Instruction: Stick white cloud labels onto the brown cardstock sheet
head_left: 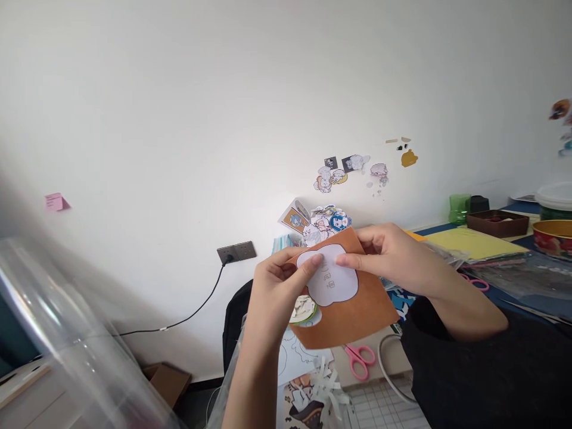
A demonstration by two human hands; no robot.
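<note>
An orange-brown sheet of paper point(353, 316) is held up in front of me by both hands. On it lies a white cloud-shaped cut-out point(330, 280) with small marks. My left hand point(274, 292) grips the sheet's left edge, its thumb pressed on the cut-out. My right hand point(393, 253) pinches the sheet's top right, fingertips on the cut-out's upper edge. A small round green-rimmed sticker point(304, 311) shows just under my left hand.
Pink scissors point(361, 359) lie below the sheet beside paper scraps point(326, 384) and a cutting mat point(384, 405). Stickers point(344, 170) dot the white wall. Yellow paper point(473, 243), a brown tray point(496, 223) and a round tin point(554, 235) sit at right. Clear film point(67, 345) fills the lower left.
</note>
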